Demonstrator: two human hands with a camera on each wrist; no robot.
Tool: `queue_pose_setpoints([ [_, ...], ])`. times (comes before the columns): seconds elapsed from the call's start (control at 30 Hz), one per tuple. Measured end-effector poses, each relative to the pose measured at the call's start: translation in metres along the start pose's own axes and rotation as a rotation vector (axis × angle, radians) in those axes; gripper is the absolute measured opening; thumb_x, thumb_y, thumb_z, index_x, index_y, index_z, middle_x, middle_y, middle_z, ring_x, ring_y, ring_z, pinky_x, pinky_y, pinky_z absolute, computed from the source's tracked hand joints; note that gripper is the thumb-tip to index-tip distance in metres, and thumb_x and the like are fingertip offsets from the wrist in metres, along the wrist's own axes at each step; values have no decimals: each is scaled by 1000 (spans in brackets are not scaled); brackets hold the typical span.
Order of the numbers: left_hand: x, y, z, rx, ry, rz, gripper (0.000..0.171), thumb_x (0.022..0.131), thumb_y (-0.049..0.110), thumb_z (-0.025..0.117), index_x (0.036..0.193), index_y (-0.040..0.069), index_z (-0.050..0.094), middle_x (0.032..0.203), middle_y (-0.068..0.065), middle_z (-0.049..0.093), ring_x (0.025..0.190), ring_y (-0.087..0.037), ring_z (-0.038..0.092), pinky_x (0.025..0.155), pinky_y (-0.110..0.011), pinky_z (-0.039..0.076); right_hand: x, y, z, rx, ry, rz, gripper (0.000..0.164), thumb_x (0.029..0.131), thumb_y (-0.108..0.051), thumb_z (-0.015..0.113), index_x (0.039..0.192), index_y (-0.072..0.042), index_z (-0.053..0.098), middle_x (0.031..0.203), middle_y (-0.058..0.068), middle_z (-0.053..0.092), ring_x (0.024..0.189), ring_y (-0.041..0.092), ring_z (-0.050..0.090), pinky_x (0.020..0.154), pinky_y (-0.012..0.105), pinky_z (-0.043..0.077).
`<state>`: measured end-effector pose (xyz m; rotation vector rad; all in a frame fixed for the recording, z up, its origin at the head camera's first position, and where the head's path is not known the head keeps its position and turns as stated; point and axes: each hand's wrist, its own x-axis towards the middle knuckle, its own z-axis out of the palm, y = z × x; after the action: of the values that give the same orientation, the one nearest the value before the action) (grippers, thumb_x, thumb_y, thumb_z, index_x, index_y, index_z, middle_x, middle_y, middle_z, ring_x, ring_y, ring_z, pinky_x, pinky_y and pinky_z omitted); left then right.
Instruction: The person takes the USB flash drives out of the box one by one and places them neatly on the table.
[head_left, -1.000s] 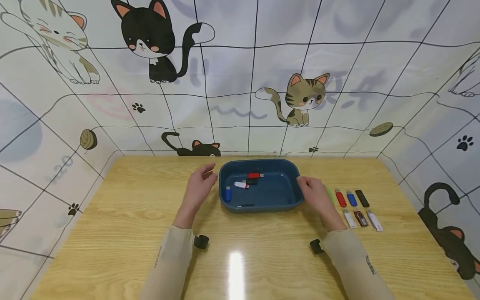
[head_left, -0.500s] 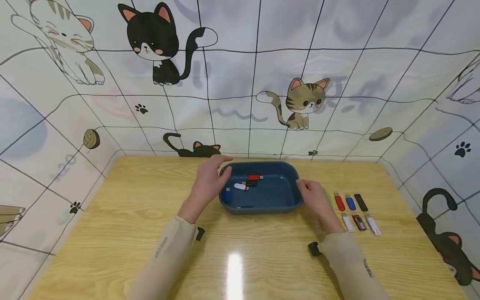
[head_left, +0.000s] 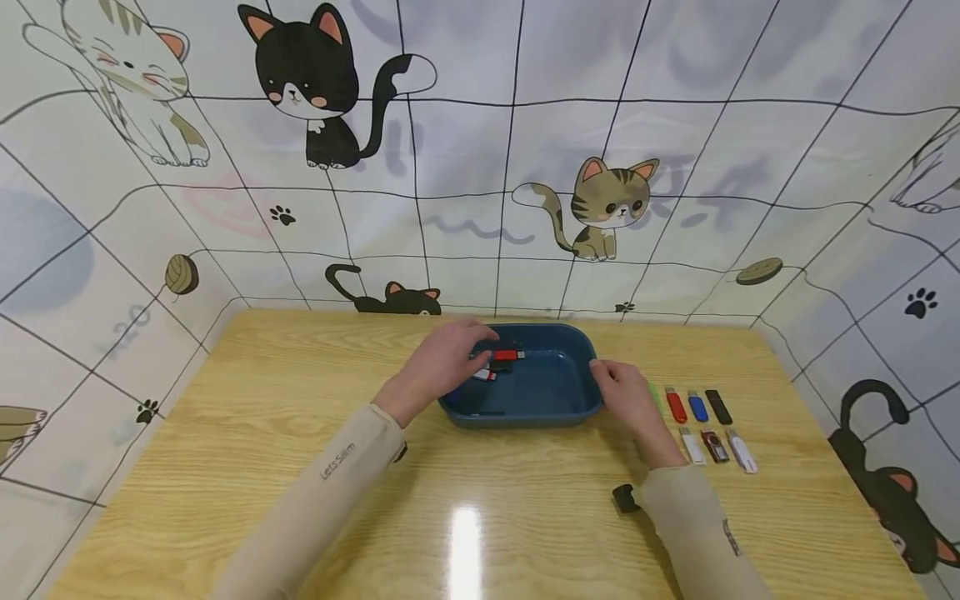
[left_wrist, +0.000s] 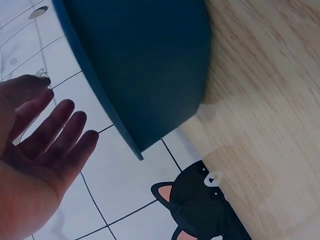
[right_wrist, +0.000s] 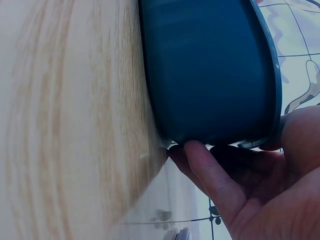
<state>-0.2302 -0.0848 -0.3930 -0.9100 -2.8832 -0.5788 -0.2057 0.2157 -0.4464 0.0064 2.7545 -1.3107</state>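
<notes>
While the right hand [head_left: 627,398] grips the blue tray [head_left: 525,419], the nearer, loosely extended left hand [head_left: 446,354] hovers left of a sideways-lying red USB stick [head_left: 506,355].

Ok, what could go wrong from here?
In the tray, the red stick and black stick lie close together, so the left hand might catch both. The right hand grips the tray near the green stick, and could knock it if that hand shifts.

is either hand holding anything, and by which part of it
The right hand holds the blue bin by the wall at its right end. The left hand, over the bin's left end, holds nothing that shows.
</notes>
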Motion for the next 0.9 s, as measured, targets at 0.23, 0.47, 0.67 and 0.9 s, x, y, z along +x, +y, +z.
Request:
queue_pose_setpoints([
  [0.23,6,-4,10,53,-110,30,25,99,16,72,122,8,72,112,-7,67,98,-21,66,86,-35,57,-1,0,-1,-3,-1,2,45,112,-32,43,74,-9,48,60,0,38,59,21,48,60,35,45],
  [0.47,15,-2,24,197,-232,41,23,96,19,76,117,10,74,102,-7,63,92,-21,63,79,-33,56,-2,1,-2,-20,-1,11,43,112,-30,42,83,-3,57,63,2,41,63,22,49,62,35,44],
  [0.67,20,-2,34,223,-267,0,19,97,19,75,115,13,75,103,-5,65,93,-19,64,80,-32,57,-2,1,-2,-21,-10,18,43,113,-32,41,93,-1,63,63,2,42,65,21,55,64,34,50],
  [0.9,24,-5,41,218,-279,3,14,98,13,72,112,10,74,105,-6,67,96,-20,64,81,-32,57,-2,-2,-1,-3,-13,10,45,112,-32,43,74,-9,47,60,0,38,59,21,49,61,34,47],
])
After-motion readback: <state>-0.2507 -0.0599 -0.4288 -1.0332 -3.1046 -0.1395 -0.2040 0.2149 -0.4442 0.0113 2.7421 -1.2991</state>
